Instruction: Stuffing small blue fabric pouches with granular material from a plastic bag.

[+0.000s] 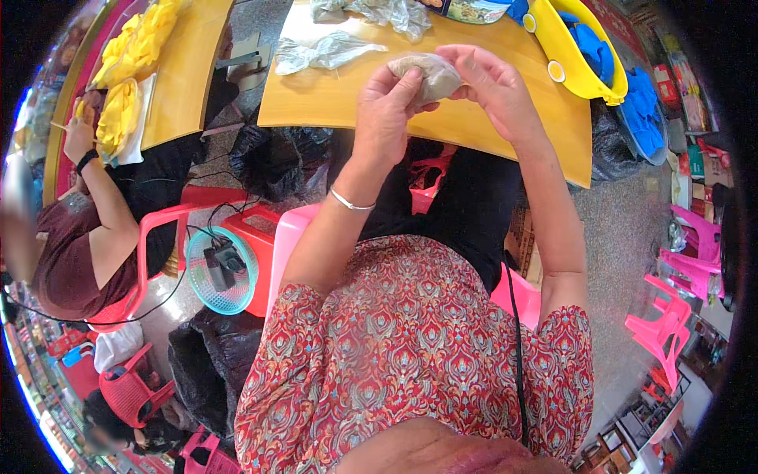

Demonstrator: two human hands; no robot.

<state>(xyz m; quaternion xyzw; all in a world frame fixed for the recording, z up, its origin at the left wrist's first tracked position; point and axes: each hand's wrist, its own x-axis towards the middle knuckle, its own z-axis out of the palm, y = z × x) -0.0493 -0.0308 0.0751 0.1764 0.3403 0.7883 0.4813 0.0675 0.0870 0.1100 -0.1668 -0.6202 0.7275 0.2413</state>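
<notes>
Both my hands are raised over the near edge of the wooden-topped table (347, 99). Between them is a small clear plastic bag (437, 77) with a greyish-brown filling, bunched into a lump. My left hand (388, 103) is closed round its left side, the thumb pressed on top. On the other side, my right hand (499, 91) has its fingers bent against the bag's right edge; part of that grip is hidden. Beyond my left hand lies a similar knotted clear bag (328, 52), with more crumpled clear bags (387, 14) farther back.
A yellow tub (564, 55) holding blue cloth-like pieces stands at the table's right end. Blue pieces fill a tray (662, 150) beside it. To the left, a person (87, 229) works at another table with yellow pieces (142, 39). A turquoise basket (209, 296) stands by a red chair.
</notes>
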